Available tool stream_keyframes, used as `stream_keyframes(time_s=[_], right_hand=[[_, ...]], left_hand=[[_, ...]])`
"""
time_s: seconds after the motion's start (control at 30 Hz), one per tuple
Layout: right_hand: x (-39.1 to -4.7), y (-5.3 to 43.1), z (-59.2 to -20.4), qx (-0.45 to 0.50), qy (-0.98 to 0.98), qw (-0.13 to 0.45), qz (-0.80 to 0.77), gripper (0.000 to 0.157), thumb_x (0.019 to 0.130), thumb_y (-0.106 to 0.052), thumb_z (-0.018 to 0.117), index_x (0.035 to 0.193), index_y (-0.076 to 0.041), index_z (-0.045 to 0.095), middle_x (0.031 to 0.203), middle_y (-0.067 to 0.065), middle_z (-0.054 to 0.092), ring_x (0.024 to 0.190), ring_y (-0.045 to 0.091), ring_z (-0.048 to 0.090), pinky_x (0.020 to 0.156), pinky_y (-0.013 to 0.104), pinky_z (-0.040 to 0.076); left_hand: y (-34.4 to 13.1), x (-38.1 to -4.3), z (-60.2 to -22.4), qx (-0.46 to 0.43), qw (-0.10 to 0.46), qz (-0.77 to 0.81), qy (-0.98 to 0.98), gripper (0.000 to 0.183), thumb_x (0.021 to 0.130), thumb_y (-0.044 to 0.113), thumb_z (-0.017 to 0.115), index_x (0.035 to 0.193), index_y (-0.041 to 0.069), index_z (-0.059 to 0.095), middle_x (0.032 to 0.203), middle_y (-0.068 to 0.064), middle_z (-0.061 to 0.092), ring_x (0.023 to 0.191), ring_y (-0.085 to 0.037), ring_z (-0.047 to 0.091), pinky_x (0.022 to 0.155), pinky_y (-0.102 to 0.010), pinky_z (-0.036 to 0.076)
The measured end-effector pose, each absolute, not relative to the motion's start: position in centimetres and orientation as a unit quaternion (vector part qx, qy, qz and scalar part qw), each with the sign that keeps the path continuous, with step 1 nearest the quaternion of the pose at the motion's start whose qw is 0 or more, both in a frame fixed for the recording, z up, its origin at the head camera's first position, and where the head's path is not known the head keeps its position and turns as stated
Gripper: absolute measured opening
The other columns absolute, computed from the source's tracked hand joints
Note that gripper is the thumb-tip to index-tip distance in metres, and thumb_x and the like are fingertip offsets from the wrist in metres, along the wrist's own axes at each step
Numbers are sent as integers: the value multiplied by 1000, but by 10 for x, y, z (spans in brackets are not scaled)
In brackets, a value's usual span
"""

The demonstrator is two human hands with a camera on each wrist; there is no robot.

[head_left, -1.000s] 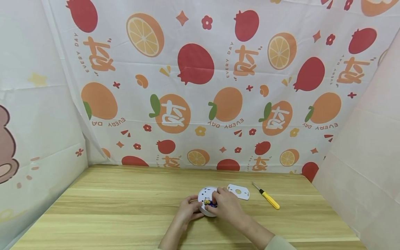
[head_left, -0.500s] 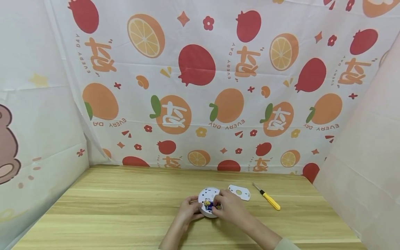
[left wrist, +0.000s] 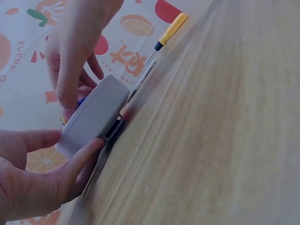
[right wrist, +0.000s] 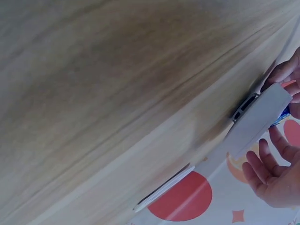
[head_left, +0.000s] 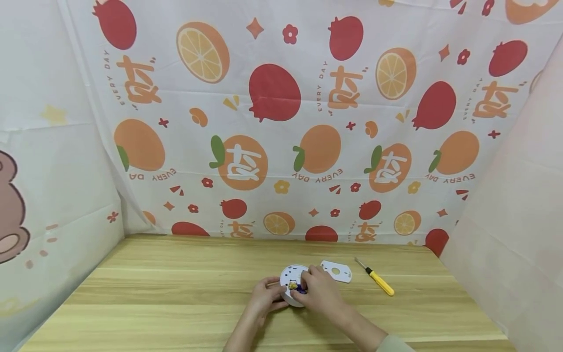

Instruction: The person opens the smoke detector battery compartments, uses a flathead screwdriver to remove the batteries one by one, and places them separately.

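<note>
Blue component (head_left: pixel 301 289) at the face of the round white housing (head_left: pixel 290 273), lower centre of frame; long axis mostly hidden. Right hand (head_left: pixel 323 292), nearer, pinches it from the right; left hand (head_left: pixel 264 297) grips the housing's left rim.

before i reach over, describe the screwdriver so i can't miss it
On the wood-grain table, look right of the right hand. Just beyond the flat white plate with a round hole lies the screwdriver. Its bright yellow handle and thin metal shaft set it apart from that plate and the round white housing.
</note>
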State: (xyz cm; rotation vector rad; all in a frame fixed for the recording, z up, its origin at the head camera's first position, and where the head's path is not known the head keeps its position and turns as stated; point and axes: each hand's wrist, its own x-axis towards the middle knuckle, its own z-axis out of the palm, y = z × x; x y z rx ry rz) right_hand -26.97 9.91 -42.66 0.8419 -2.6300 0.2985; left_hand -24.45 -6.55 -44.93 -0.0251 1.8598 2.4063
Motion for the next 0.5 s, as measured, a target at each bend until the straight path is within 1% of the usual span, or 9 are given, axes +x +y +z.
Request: stream_keyframes(time_s=[0.2,0.37,0.5], right_hand=[[-269,102,-424,290,-929,190,130,22,75,-34,68,68,-18,54,72,-8,42,67,9,40,51,19,37],[-271,107,-425,315,-915,200,155,11,76,-26,67,72,-17,65,74,-8,46,68,8,41,53,19,39],[-271,111,-428,337,-910,179,160,11,77,-30,69,74,-19,67,77,-11,46,70,6,41,56,18,40]], left_hand=[[-64,-245,-451,-10,49,790,611,48,86,-4,53,124,-22,29,113,-34,49,85,-28,60,72,-37,56],[-65,-244,-452,-11,44,791,610,49,85,-5,53,124,-22,29,111,-33,50,83,-27,60,72,-37,56],[-65,-244,-453,-9,42,794,606,48,86,-6,52,123,-23,28,112,-35,48,83,-26,60,72,-36,56]])
